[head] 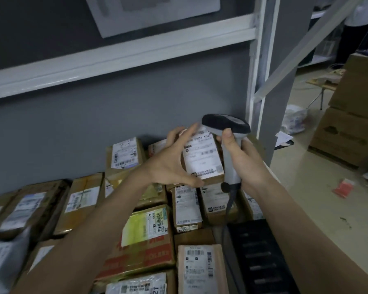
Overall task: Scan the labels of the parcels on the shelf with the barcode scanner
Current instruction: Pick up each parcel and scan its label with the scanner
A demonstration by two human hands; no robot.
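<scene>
Right now the left hand point(168, 164) holds a small cardboard parcel point(202, 155) lifted above the others, thumb under its lower edge and fingers curled over the top, its white shipping label point(201, 153) facing up. Just beside it, the right hand point(242, 160) is wrapped around the grey handle of the barcode scanner point(225, 132), whose dark head sits over the label's upper corner. A cable point(227, 209) hangs from the handle. Below, more labelled parcels point(149, 236) lie packed close together on the shelf point(263, 251), against a grey wall point(94, 124). Stacked cartons point(348, 124) stand on the floor to the right.
</scene>
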